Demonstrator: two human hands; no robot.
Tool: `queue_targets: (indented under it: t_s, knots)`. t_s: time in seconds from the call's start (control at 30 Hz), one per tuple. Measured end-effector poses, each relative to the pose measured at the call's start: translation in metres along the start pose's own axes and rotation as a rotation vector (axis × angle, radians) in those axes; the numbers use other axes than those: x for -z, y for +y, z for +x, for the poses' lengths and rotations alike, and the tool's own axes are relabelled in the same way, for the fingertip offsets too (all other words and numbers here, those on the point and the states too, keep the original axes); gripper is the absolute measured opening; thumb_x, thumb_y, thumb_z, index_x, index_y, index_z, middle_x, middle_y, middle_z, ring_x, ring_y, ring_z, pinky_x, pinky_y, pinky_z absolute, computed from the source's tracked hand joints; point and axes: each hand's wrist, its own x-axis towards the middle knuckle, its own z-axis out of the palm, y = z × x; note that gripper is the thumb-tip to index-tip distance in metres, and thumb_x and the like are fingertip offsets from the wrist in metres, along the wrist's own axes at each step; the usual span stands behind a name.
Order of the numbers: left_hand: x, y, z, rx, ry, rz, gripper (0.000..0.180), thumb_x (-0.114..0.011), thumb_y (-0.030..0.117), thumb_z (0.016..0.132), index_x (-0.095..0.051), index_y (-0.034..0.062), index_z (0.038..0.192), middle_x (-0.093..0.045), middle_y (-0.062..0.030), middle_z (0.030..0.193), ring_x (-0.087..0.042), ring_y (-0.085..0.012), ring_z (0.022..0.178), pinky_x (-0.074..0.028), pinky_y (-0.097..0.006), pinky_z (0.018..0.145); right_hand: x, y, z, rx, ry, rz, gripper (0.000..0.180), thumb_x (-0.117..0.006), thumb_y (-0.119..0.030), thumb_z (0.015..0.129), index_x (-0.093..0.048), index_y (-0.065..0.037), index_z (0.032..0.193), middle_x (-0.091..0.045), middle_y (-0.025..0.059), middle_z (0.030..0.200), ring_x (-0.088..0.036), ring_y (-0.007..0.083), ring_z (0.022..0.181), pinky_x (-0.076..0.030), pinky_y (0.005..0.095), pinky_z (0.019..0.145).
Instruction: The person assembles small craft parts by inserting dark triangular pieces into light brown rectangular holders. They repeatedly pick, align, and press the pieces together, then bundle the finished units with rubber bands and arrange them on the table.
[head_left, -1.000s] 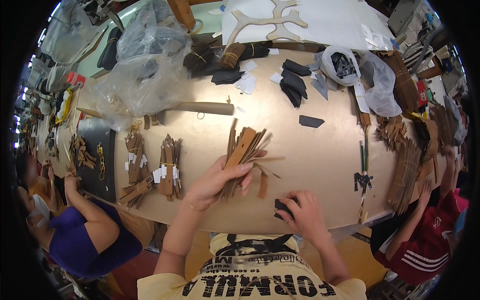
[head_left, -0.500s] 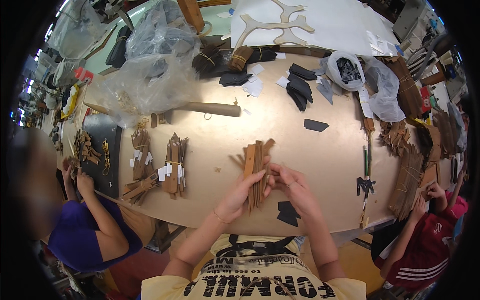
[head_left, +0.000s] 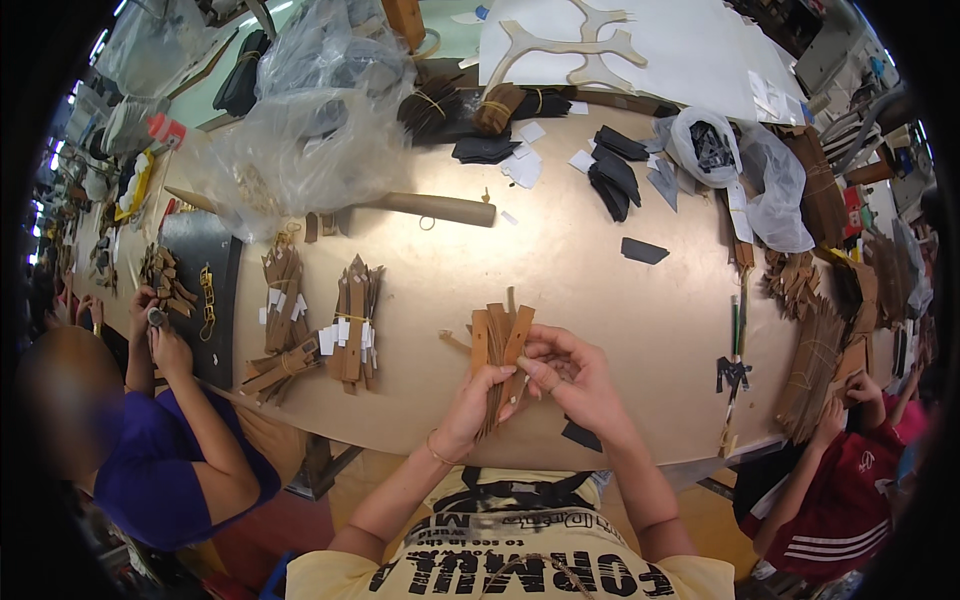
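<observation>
Near the table [head_left: 640, 330] edge, a black piece [head_left: 582, 436] lies partly hidden from view, and just beyond it the left hand [head_left: 467, 408] clasps a fan of brown strips [head_left: 496, 335], held above the table. The right hand [head_left: 574, 372] has its fingers at their right side, but I cannot tell if it pinches one. Farther, tied bundles [head_left: 354, 350] lie at the left, then a wooden rod [head_left: 440, 208].
</observation>
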Motion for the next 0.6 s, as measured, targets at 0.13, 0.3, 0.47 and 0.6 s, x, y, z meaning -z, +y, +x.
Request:
queue_targets:
  t_s: [0.13, 0.3, 0.47, 0.6]
  knots:
    - [-0.001, 0.003, -0.003, 0.062, 0.097, 0.054, 0.024, -0.045, 0.018, 0.097, -0.057, -0.0010, 0.107, -0.060, -0.0043, 0.068, -0.040, -0.0077, 0.042, -0.041, -0.021, 0.053, 0.009, -0.015, 0.005, 0.148, -0.025, -0.349, 0.046, -0.068, -0.004, 0.091, -0.052, -0.001, 0.135, -0.066, 0.0033, 0.087, -0.060, 0.0084, 0.075, -0.050, 0.0236, 0.073]
    - [0.007, 0.016, -0.003, -0.155, 0.157, 0.151, 0.021, -0.052, 0.010, 0.096, -0.055, -0.0002, 0.113, -0.054, -0.0002, 0.062, -0.036, -0.0055, 0.043, -0.040, -0.022, 0.054, 0.022, -0.042, 0.025, 0.177, -0.084, -0.369, 0.050, -0.067, -0.004, 0.092, -0.046, -0.002, 0.136, -0.065, 0.0032, 0.084, -0.060, 0.0086, 0.079, -0.049, 0.0248, 0.075]
    - [0.012, 0.031, -0.003, -0.373, 0.269, 0.093, 0.029, -0.057, 0.012, 0.096, -0.053, 0.0005, 0.122, -0.055, 0.0011, 0.067, -0.037, -0.0040, 0.047, -0.039, -0.022, 0.053, 0.028, -0.063, 0.033, 0.181, -0.094, -0.341, 0.050, -0.068, -0.004, 0.091, -0.045, -0.003, 0.136, -0.065, 0.0030, 0.085, -0.060, 0.0095, 0.081, -0.049, 0.0255, 0.077]
    - [-0.003, 0.024, 0.000, -0.298, 0.277, 0.415, 0.038, -0.070, 0.014, 0.091, -0.056, 0.0020, 0.125, -0.059, 0.0001, 0.071, -0.045, -0.0029, 0.052, -0.039, -0.021, 0.049, 0.015, -0.060, 0.031, 0.192, -0.108, -0.353, 0.049, -0.068, -0.004, 0.091, -0.046, -0.003, 0.135, -0.066, 0.0049, 0.085, -0.063, 0.0120, 0.081, -0.051, 0.0276, 0.077]
